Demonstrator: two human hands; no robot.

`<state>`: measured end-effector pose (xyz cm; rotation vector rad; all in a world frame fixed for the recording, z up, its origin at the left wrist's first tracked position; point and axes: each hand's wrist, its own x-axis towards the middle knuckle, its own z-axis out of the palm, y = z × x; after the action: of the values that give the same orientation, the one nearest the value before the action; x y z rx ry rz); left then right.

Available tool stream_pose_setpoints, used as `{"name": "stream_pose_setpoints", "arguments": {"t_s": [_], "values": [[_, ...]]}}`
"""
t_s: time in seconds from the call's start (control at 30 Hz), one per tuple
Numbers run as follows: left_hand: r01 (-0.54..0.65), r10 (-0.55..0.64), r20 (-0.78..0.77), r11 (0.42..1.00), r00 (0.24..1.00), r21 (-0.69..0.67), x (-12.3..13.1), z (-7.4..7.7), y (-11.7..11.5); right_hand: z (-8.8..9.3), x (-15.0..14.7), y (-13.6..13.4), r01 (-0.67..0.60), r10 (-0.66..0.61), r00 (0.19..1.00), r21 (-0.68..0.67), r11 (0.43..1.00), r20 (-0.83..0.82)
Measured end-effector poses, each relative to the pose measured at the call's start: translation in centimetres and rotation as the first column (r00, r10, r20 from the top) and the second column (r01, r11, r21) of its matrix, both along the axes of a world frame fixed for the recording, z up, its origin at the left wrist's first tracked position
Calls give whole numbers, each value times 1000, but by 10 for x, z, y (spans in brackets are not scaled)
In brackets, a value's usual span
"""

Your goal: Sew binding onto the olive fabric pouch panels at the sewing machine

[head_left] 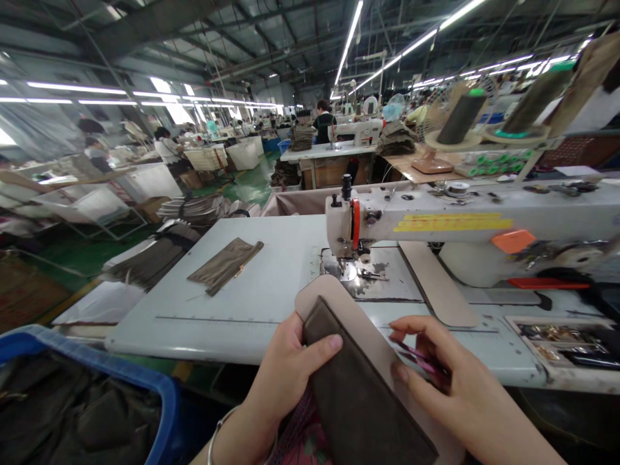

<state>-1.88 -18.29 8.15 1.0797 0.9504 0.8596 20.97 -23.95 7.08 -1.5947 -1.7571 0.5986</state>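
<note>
My left hand (pixel 290 365) grips a dark brown fabric piece (pixel 361 387) together with a beige rounded panel (pixel 332 290) behind it, thumb on top of the fabric. Both are tilted in front of the table's near edge. In my right hand (pixel 453 378) are purple thread snips (pixel 426 361), partly hidden by the fingers; that hand is beside the panel's right edge. Just beyond stands a sewing machine (pixel 416 216), its needle area (pixel 346 265) above a metal plate. A second beige panel (pixel 443 287) lies right of the plate.
A brown zippered fabric piece (pixel 225 261) lies on the table (pixel 271 290). At lower left is a blue bin (pixel 169 400) of dark fabric. Stacked pieces (pixel 150 255) stand beyond the table's left edge. A tray (pixel 562 342) of metal parts sits at right. Other people work farther off.
</note>
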Motion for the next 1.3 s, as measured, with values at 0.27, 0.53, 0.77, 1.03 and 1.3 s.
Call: {"name": "stream_pose_setpoints", "arguments": {"t_s": [0.27,0.53,0.77,1.03,1.3], "values": [[111,-106,106,993,989,-37,6,0,0,2,-18,16,-357,283,909,-219,908,-306],[175,-162,182,983,970,-58,10,-7,1,4,-20,17,-366,236,867,-241,899,-438],[223,-224,24,974,974,35,16,-6,-3,5,-30,19,-227,117,884,-195,954,-453],[299,-292,-78,949,953,104,11,-3,0,-2,-29,29,-212,115,898,-189,959,-425],[168,-143,-194,979,970,115,6,-17,1,3,-27,29,-335,196,882,-276,901,-430]]}}
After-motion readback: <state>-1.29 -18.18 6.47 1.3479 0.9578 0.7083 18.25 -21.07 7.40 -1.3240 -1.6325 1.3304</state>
